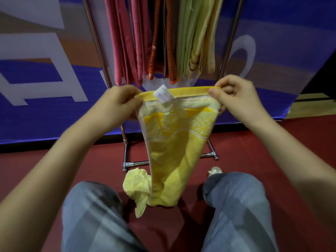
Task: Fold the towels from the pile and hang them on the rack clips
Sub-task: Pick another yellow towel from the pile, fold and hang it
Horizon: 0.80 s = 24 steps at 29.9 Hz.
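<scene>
A person's left hand and right hand each pinch one end of the hemmed top edge of a yellow terry towel with a white label, pulling it taut, probably to align it for folding. The towel hangs between denim-clad knees. Ahead stands a metal rack holding pink, orange and pale green towels. A crumpled pale yellow cloth lies on the red floor.

A chrome towel rack is standing on red flooring, a big blue lettered banner hanging behind: seemingly an event hall.
</scene>
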Each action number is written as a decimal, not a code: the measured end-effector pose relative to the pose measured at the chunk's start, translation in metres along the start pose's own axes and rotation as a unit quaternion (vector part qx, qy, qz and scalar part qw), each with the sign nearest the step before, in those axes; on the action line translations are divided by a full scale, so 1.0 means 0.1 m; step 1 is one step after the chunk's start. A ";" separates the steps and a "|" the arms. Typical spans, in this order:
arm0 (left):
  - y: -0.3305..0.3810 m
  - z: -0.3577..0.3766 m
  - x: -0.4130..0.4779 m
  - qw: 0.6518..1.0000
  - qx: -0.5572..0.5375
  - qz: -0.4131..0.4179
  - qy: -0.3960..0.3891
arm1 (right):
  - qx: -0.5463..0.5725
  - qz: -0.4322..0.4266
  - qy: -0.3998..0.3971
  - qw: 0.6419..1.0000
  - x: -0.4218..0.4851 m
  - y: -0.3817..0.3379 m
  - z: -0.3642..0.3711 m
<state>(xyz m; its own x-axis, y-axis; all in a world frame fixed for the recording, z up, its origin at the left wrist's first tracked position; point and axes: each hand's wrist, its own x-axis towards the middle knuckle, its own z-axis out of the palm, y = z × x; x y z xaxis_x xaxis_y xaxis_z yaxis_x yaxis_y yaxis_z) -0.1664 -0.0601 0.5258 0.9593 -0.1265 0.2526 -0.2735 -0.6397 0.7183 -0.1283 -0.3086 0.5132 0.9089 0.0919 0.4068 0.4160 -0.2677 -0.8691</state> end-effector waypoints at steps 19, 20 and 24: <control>-0.13 0.53 -0.22 0.976 -0.175 -0.122 -0.052 | 0.117 0.168 -0.081 0.976 -0.37 0.18 0.47; -0.12 0.58 -0.24 0.974 -0.183 -0.117 -0.059 | 0.129 0.171 -0.091 0.973 -0.40 0.18 0.53; -0.08 0.68 -0.27 0.967 -0.219 -0.103 -0.086 | 0.166 0.166 -0.136 0.962 -0.48 0.18 0.71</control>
<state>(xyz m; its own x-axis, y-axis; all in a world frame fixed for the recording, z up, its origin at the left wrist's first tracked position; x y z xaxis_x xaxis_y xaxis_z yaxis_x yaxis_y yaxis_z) -0.1853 -0.1031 0.4686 0.9838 -0.1788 -0.0095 -0.0431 -0.2879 0.9567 -0.1627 -0.2501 0.4581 0.9486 0.3139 0.0406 0.0458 -0.0092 -0.9989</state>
